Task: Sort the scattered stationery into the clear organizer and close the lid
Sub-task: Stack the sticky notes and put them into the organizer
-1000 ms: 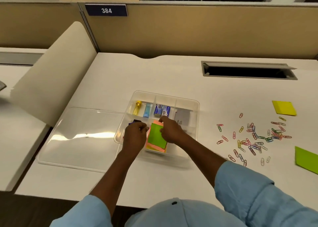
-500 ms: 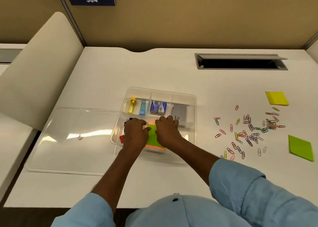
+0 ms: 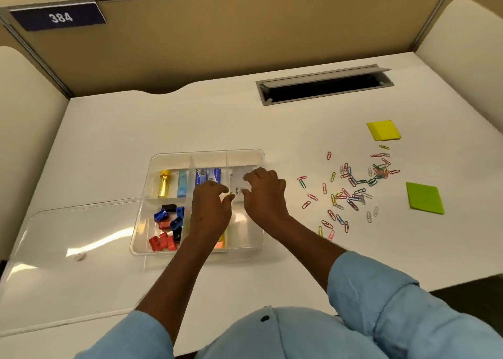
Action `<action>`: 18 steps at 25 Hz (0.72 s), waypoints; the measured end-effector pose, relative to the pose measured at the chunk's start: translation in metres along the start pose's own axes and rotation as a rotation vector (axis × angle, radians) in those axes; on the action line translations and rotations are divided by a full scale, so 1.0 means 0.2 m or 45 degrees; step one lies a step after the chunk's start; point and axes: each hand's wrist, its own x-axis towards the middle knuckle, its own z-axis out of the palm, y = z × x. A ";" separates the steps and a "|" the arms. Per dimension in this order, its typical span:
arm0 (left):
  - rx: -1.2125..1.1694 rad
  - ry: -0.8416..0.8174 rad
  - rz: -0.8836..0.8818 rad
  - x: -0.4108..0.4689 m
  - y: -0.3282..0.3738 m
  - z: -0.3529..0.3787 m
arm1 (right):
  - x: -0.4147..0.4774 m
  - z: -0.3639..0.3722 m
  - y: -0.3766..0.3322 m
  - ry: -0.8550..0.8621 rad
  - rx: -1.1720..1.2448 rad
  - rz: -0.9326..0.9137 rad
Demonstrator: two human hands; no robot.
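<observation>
While both hands meet over the clear organizer (image 3: 206, 152) | R hand (image 3: 268, 198) pinches small white box (image 3: 239, 179) in 1 o'clock slot | L hand (image 3: 211, 209) touches its edge, grip unclear | box looks light, stiff; hold by sides | paper clips (image 3: 353, 195) at 3 o'clock: tiny, slippy

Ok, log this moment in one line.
right hand pinches white box in organizer | left hand beside | paper clips, sticky pads loose | lid off

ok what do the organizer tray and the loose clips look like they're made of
Organizer: clear glossy plastic, it seems; the desk shows through its walls. Paper clips: likely colour-coated wire, thin bent loops in many colours; too small to be sure.
</observation>
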 end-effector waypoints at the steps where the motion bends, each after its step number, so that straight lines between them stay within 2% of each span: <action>1: -0.026 -0.022 0.049 0.01 0.05 0.03 | 0.01 -0.05 0.06 0.037 0.051 0.085; 6: -0.055 -0.180 0.237 0.05 0.34 0.21 | 0.05 -0.34 0.43 0.217 0.143 0.466; 13: -0.007 -0.373 0.418 0.07 0.72 0.48 | -0.01 -0.67 1.09 0.134 -0.034 1.087; 18: 0.137 -0.630 0.484 0.14 0.95 0.65 | -0.10 -0.79 1.44 0.121 -0.121 1.287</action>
